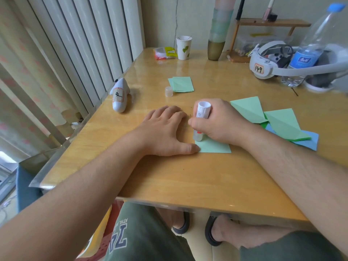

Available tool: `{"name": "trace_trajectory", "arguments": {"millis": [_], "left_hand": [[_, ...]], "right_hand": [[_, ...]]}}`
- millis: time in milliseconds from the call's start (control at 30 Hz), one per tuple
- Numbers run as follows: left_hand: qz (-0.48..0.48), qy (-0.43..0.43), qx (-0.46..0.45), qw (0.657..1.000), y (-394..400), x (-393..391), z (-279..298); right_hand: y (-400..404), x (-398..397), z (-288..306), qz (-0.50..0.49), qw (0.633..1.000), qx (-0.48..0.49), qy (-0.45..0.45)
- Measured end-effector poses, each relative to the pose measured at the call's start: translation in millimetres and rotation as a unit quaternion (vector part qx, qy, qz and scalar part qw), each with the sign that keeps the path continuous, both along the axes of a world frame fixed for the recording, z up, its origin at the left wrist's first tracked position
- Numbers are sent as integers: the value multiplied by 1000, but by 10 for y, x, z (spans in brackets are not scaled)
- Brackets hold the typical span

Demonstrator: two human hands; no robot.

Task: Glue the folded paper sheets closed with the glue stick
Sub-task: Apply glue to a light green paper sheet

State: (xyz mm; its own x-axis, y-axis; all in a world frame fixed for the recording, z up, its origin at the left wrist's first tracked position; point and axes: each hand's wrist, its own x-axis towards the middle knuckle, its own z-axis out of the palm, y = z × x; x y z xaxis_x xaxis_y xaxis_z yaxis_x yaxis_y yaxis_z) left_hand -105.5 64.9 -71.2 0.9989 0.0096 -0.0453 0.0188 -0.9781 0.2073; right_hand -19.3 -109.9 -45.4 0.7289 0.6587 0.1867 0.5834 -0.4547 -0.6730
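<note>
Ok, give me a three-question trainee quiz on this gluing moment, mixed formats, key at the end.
1. True or false: the glue stick is held in the left hand.
2. Multiple choice: the clear cap stands A) on the glue stick, B) on the table beside the far stack of green sheets, C) in the paper cup.
3. Fill in: the glue stick's tip is pressed onto a light ____ sheet.

Key: 1 false, the right hand grips it; 2 B; 3 green.
</note>
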Motion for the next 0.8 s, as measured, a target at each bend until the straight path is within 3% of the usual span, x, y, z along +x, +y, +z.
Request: {"name": "trace_trajectory", "arguments": {"millis": [633,800], "left_hand": [[0,10,1,1000,-1,-7,9],[3,10,1,1000,-5,-7,12]], "right_hand": [[263,295,20,-88,996,-13,-32],[185,317,29,-139,988,28,-52]]}}
